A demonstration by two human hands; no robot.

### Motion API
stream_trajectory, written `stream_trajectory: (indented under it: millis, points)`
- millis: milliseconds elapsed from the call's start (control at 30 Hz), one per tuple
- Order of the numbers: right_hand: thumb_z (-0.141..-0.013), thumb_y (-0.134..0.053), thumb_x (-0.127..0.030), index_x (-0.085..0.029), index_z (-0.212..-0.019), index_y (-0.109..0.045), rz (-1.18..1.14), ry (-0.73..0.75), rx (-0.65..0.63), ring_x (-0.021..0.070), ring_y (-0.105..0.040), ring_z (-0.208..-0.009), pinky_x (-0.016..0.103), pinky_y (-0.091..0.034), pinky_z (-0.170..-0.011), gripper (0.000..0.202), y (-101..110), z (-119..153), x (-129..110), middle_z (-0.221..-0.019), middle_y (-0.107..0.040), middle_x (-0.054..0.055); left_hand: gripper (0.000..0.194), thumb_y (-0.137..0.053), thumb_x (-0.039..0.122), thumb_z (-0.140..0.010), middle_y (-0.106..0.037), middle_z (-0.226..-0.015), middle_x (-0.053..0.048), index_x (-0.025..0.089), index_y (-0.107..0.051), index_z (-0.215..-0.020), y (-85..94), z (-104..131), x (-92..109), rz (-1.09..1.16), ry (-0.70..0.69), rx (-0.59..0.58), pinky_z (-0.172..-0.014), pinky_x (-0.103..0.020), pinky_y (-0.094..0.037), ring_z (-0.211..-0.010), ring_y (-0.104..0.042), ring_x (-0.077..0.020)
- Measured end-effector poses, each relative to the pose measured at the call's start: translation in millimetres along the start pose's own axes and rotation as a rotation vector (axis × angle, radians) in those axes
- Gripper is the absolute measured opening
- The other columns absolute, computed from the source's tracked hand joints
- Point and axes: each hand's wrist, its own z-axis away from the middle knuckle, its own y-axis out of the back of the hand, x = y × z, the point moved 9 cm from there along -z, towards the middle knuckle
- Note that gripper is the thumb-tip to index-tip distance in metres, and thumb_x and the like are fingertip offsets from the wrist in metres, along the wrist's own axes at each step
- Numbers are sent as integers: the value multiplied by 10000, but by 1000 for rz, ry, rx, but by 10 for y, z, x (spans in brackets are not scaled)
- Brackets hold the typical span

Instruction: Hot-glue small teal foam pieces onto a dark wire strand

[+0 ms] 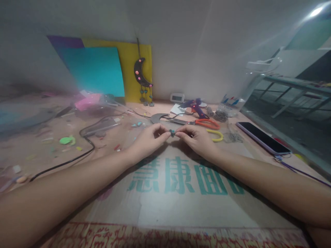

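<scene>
Between my two hands, over the middle of the table, is a small grey and teal ornament, too small to make out fully. My left hand pinches its left side with thumb and forefinger. On its right side, the thumb and forefinger of my right hand are closed on it too. Just behind my hands lie scissors with orange handles and a yellow-handled tool, partly covered by my right hand. Beneath my forearms is a pale sheet with large green characters.
A purple glue gun lies at the back, its black cable winding leftward. At right is a phone. Coloured scraps litter the left side. A dark moon ornament hangs before yellow and blue sheets.
</scene>
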Motion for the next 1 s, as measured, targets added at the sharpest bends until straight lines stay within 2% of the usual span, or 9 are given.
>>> stream_trajectory:
  millis: [367, 500, 667, 800, 1000]
  points:
    - [-855, -603, -270, -143, -830, -710, -1, -61, -21, 141, -631, -683, 229, -445, -621, 168, -16, -5, 56, -753, -722, 28, 241, -561, 372, -847, -667, -857, -27, 160, -622, -945, -39, 3, -28, 24, 0, -27, -650, -245, -442, -731, -595, -144]
    - [-866, -594, -289, -154, -831, -698, -2, -28, -46, 134, -612, -676, 230, -436, -617, 175, -39, 0, 40, -745, -705, 20, 239, -544, 377, -860, -667, -803, -21, 160, -640, -888, -15, 7, -14, 12, 3, -10, -611, -236, -427, -665, -574, -130]
    - [-853, -619, -272, -154, -1003, -642, 58, 55, 36, 108, -508, -566, 223, -392, -539, 192, 31, 8, -8, -642, -572, -29, 206, -559, 343, -843, -658, -773, -15, 154, -637, -823, 13, 3, -14, -28, 25, 22, -620, -245, -420, -658, -562, -131]
    - [-862, -601, -188, -154, -888, -646, 113, 165, 82, 121, -545, -668, 236, -409, -611, 63, 77, 28, -128, -759, -639, 14, 211, -551, 352, -845, -665, -790, -16, 161, -639, -842, 2, -1, -35, -31, 21, 14, -638, -254, -423, -682, -571, -138]
    - [-870, -605, -193, -158, -783, -622, 146, 235, 84, 133, -551, -702, 247, -405, -649, 95, 74, 41, -200, -746, -629, 19, 224, -541, 365, -855, -668, -811, -15, 165, -642, -843, -36, 10, -14, -90, -23, -23, -665, -255, -419, -730, -579, -148]
